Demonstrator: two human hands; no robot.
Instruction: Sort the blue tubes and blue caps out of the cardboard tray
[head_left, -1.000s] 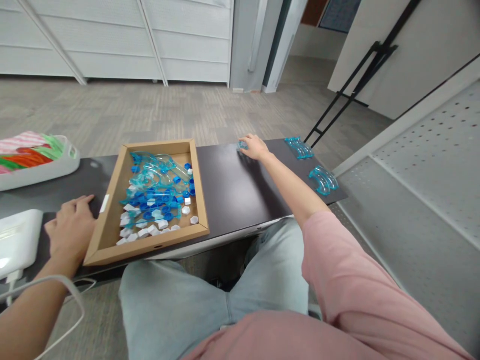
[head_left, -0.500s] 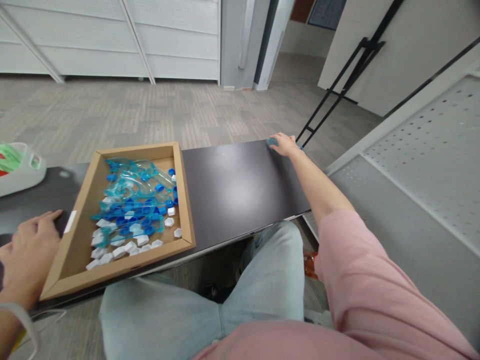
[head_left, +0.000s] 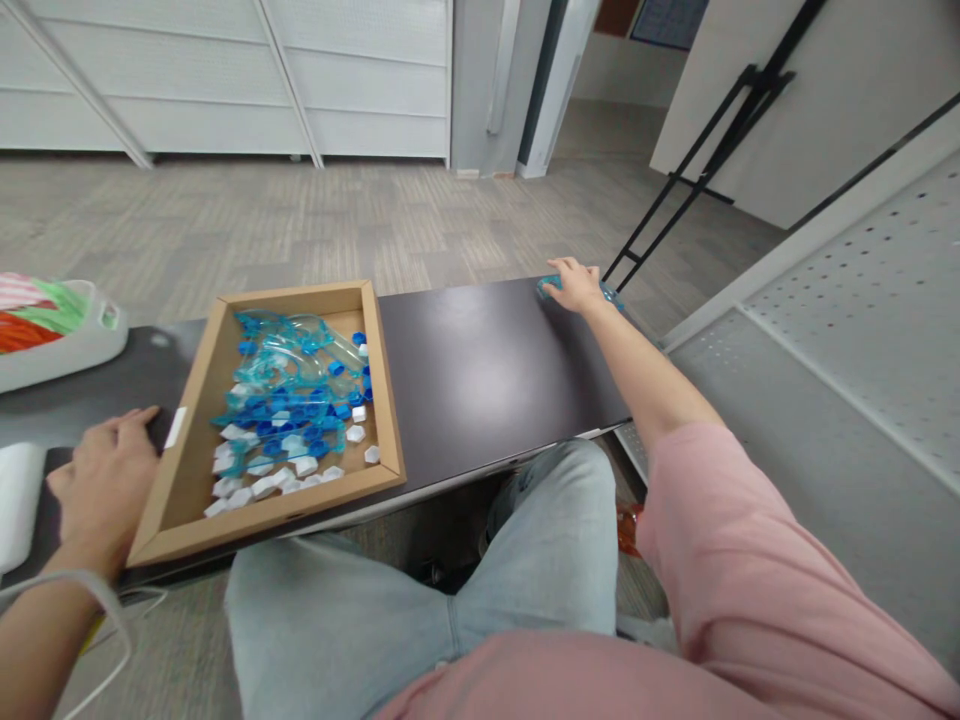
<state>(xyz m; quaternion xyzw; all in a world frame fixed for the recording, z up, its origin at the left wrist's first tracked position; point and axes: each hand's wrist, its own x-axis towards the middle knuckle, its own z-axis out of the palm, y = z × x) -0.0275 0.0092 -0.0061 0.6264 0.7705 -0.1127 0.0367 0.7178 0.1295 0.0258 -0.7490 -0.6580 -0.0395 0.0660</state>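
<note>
A shallow cardboard box stands on the dark tabletop. In it lie translucent blue plastic pieces, small blue hexagonal pieces and several white hexagonal ones. At the far right end of the table my right hand is closed over a translucent blue plastic piece, which shows on both sides of the hand. Its full shape is hidden beneath my fingers. My left hand lies on the table against the box's left side, fingers stretched out and holding nothing.
On the left, a white basket holds green, red and pink-striped things. A white rounded object lies near my left hand, and a white cable crosses my wrist. A black metal frame and a perforated panel stand at the right.
The view has swung slightly left, bringing more of the basket and the white object into sight. My right hand stays at the table's right end, its fingers a little more raised.
</note>
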